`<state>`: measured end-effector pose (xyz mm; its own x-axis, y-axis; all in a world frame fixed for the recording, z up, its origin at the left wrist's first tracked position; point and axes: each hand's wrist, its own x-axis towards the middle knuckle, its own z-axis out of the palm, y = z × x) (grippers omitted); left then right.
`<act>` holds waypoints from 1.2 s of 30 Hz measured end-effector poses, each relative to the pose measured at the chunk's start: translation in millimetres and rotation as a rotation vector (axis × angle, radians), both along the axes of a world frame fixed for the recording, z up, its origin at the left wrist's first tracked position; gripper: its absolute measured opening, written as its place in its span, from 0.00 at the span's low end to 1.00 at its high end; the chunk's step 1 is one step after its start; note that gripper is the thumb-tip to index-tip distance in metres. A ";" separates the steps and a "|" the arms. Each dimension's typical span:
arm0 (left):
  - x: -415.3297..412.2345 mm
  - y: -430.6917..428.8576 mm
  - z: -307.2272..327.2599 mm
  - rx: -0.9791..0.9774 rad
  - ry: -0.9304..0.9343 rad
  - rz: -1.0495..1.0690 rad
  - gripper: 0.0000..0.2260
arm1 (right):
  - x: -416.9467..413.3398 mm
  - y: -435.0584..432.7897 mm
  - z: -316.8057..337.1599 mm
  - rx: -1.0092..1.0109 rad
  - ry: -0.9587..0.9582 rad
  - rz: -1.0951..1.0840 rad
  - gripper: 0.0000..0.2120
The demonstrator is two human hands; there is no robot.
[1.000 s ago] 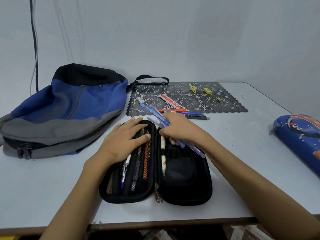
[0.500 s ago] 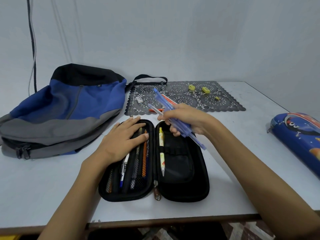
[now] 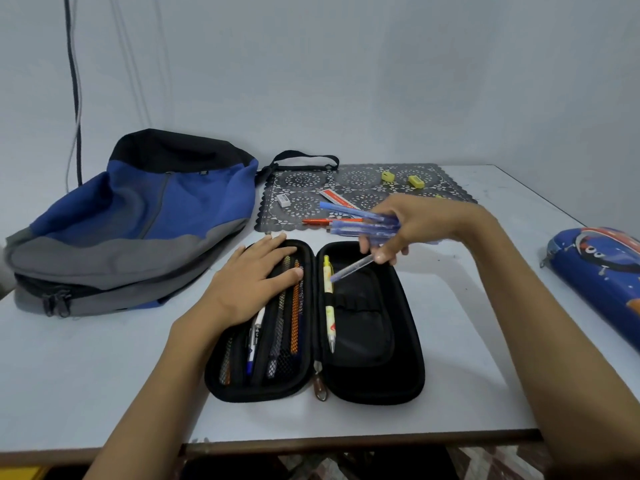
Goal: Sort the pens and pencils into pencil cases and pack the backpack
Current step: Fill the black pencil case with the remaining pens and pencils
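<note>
A black pencil case (image 3: 374,386) lies open flat near the table's front edge. My left hand (image 3: 251,284) rests flat on its left half, over the mesh pocket holding several pens and pencils (image 3: 273,327). A yellow patterned pen (image 3: 329,306) sits under the elastic loop in the right half. My right hand (image 3: 408,230) hovers above the case's far right corner and grips a bunch of blue pens (image 3: 360,221), which point left. One clear blue pen (image 3: 351,268) hangs down-left from its fingers toward the right half.
A blue, grey and black backpack (image 3: 131,223) lies at the left. Behind the case a dark lace mat (image 3: 301,199) carries a white eraser (image 3: 283,200), an orange pen (image 3: 317,221), a red-white box (image 3: 337,197) and yellow sharpeners (image 3: 415,181). A blue printed pencil case (image 3: 602,282) sits at the right edge.
My right hand has risen off the case and swung right with the blue pens, which now point left instead of diagonally. One pen now dangles lower. My left hand has stayed put.
</note>
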<state>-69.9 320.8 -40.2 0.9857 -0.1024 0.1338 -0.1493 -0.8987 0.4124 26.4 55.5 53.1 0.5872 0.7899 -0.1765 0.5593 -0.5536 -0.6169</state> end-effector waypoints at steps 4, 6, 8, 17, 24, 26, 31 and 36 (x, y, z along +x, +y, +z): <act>-0.4 -0.5 0.7 -0.002 0.007 0.000 0.41 | 12.6 7.0 10.5 -0.182 -0.083 -0.011 0.08; -0.8 -0.6 0.9 -0.002 0.008 -0.002 0.41 | 14.1 18.3 13.2 -0.232 -0.095 0.014 0.09; -0.4 -0.4 0.6 -0.002 0.007 -0.004 0.41 | 12.9 31.4 13.9 -0.265 -0.083 0.056 0.10; 3.7 3.3 -4.7 0.008 -0.044 -0.019 0.38 | 6.3 64.5 7.1 -0.244 -0.108 0.210 0.12; -3.7 -4.1 4.2 -0.046 -0.004 0.009 0.41 | -8.3 65.9 -5.5 -0.190 -0.068 0.318 0.11; -0.5 -1.1 1.3 0.004 -0.011 -0.012 0.40 | -6.5 57.7 -6.2 -0.089 -0.057 0.300 0.14; -0.1 -0.9 0.8 -0.013 0.016 -0.003 0.41 | -0.3 46.3 -10.4 0.062 -0.066 0.216 0.15; -1.8 -1.5 2.3 -0.022 0.034 0.005 0.42 | -2.0 36.9 -9.2 0.410 -0.083 -0.011 0.10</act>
